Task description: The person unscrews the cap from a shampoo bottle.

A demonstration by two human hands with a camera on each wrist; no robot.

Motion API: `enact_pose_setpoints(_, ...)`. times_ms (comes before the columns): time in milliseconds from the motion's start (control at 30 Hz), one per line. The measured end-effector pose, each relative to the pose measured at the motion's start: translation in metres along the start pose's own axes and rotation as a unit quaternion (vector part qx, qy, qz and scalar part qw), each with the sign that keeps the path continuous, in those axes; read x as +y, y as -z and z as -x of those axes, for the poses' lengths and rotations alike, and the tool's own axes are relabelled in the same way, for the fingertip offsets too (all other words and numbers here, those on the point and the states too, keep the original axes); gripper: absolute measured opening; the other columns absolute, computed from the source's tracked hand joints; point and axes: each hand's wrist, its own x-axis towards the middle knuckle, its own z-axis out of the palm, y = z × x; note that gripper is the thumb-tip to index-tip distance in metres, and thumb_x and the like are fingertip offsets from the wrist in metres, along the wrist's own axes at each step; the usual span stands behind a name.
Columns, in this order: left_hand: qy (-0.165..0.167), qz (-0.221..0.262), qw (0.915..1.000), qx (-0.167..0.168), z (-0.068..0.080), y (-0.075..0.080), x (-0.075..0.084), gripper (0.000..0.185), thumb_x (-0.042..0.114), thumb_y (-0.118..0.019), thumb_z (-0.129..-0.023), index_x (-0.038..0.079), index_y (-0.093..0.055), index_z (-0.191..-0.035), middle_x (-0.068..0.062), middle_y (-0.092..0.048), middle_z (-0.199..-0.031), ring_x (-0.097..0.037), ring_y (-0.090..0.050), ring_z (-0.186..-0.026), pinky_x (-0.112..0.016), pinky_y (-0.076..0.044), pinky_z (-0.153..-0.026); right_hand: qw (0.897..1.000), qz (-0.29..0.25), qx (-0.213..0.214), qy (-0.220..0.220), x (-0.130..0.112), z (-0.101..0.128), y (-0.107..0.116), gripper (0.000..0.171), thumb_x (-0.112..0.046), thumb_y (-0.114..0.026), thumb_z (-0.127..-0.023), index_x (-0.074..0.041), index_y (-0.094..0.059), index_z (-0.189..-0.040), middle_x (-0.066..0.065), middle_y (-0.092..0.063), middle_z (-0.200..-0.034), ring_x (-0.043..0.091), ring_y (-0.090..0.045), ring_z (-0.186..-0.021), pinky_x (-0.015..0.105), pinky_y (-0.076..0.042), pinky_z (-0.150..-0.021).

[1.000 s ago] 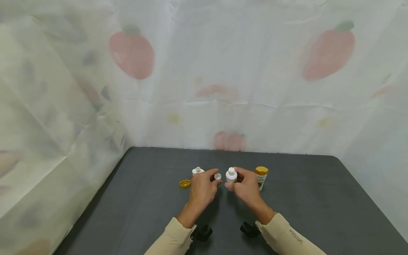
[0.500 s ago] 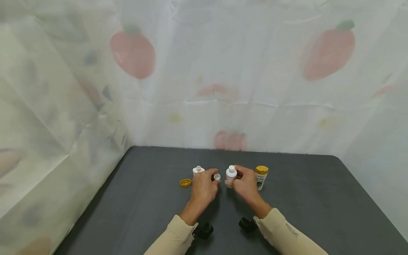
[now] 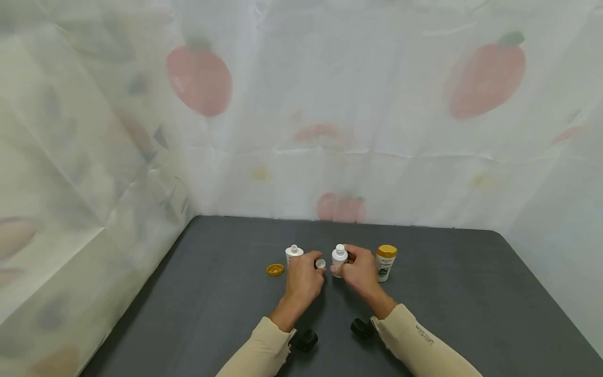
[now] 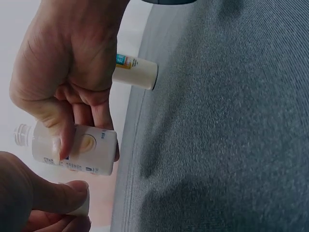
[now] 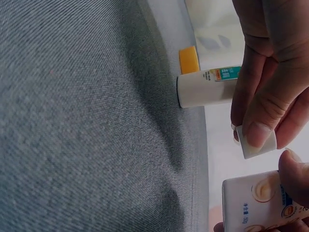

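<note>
My right hand point(image 3: 352, 263) grips a small white bottle point(image 3: 338, 256) with an open neck, held upright just above the dark table point(image 3: 471, 293). My left hand point(image 3: 314, 261) pinches a small white cap point(image 3: 321, 263) between thumb and fingertip, just left of that bottle's neck. The left wrist view shows fingers wrapped round the labelled bottle point(image 4: 72, 151), with the cap point(image 4: 81, 209) below it. In the right wrist view the pinched cap point(image 5: 259, 143) hangs above the held bottle point(image 5: 256, 203).
A second uncapped white bottle point(image 3: 294, 254) stands behind my left hand, with a yellow cap point(image 3: 275, 269) lying to its left. A yellow-capped bottle point(image 3: 386, 262) stands right of my right hand. Fruit-printed white sheets wall the table's back and left.
Both hands have drifted slightly away from me, and the bottle has edged a little left towards the pinched cap. Both grips are unchanged.
</note>
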Motion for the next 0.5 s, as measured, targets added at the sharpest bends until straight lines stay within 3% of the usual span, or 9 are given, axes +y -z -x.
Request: enact_pose_setpoints(500,0.005,-0.010,0.9999,0.006,0.0003,-0.0069,0.0040,0.027,0.001,-0.086,-0.076,0.005,-0.081,-0.102,-0.010,-0.081,-0.093,-0.030,-0.077,-0.084,-0.047,-0.061,-0.073,1.000,-0.021,-0.015,-0.012,0.0055,-0.0034,-0.0056,0.049,0.012,-0.081,-0.076,0.009,-0.071,-0.124,0.027,-0.075,-0.115,0.039,-0.074,-0.107,0.044,-0.065,-0.084)
